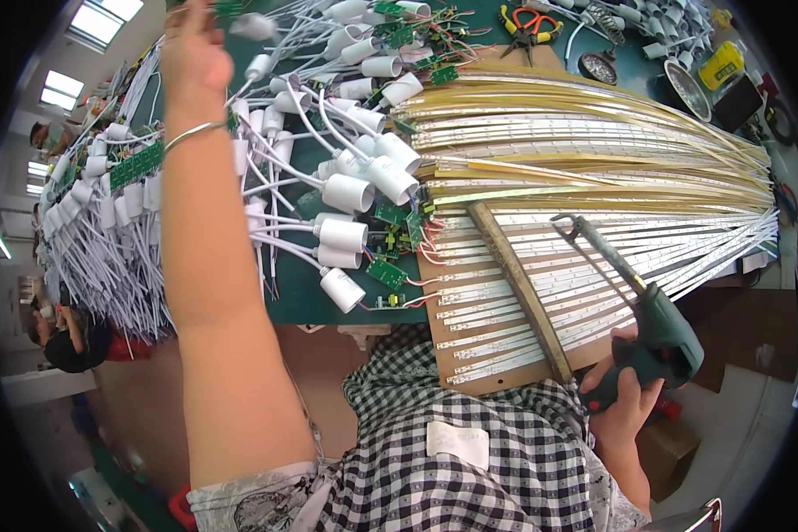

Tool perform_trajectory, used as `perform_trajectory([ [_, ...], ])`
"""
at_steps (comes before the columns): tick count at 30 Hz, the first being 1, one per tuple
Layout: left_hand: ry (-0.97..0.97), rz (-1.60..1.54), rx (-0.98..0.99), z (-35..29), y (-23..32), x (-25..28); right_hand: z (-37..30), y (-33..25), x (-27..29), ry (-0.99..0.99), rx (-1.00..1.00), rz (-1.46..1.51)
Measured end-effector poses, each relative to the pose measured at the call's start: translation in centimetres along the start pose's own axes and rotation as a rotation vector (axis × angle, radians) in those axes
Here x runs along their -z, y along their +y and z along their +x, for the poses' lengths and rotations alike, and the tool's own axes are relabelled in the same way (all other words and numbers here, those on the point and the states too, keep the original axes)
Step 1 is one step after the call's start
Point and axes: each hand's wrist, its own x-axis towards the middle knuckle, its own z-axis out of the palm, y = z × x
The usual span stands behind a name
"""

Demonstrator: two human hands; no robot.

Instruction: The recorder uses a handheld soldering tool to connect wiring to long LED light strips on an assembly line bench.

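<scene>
The right hand (628, 399) grips a soldering gun (667, 326), its long axis slanting forward-left, tip over light strips (541, 137); I cannot tell what the left hand (195, 55) holds.

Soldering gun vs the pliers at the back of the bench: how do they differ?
Hold: the soldering gun is gripped in the right hand; the pliers lie untouched.
Pose: the gun's barrel slants forward and left, away from the wearer; the pliers' nose points back toward the wearer.
Colour: the gun's body is dark green; the pliers' handles are orange and yellow.
Shared: both are hand tools.
</scene>
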Motion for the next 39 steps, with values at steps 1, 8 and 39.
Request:
perform_trajectory([
  [1,-0.076,0.064,-0.11,-0.7,2.3,-0.9,-0.2,0.0,0.0,-0.006,-0.003,0.006],
  [8,-0.984,1.281,-0.864,-17.3,8.9,-1.8,0.1,0.3,-0.4,-0.064,-0.05,-0.011],
  [39,-1.08,1.196,-0.603,-32.1,3.2,1.2,-1.1,-0.5,1.6,-0.687,-0.053,-0.587],
])
